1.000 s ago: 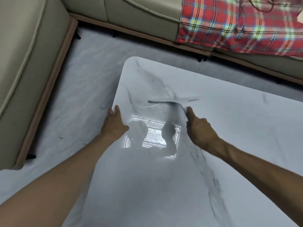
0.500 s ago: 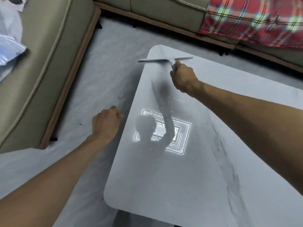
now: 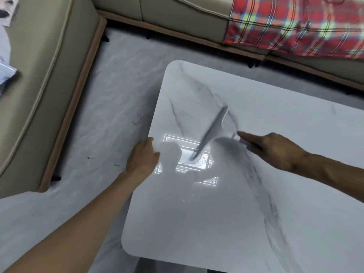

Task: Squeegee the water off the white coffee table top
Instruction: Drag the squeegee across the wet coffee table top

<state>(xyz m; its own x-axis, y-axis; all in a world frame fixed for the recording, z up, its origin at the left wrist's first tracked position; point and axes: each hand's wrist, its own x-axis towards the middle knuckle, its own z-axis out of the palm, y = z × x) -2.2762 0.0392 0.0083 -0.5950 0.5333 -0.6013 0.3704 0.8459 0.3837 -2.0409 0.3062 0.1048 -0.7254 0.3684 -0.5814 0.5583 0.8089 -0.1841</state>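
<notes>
The white marble-patterned coffee table top (image 3: 226, 223) fills the middle and right of the view. My right hand (image 3: 273, 149) grips the handle of a grey squeegee (image 3: 211, 133), index finger stretched along it. The blade lies diagonally on the table, blurred by motion, its lower end over a bright ceiling-light reflection speckled with water droplets (image 3: 202, 160). My left hand (image 3: 142, 156) rests on the table's left edge, fingers curled over the rim.
A beige sofa (image 3: 49, 75) wraps around the left and far sides. A red plaid blanket (image 3: 295, 22) lies on the far sofa. Pale marble floor (image 3: 110, 115) separates table and sofa. Papers (image 3: 6, 62) lie on the left seat.
My right hand has pulled the squeegee back from the table's far left corner toward the middle and turned its blade diagonal. My left hand has moved from beside the table onto its left edge.
</notes>
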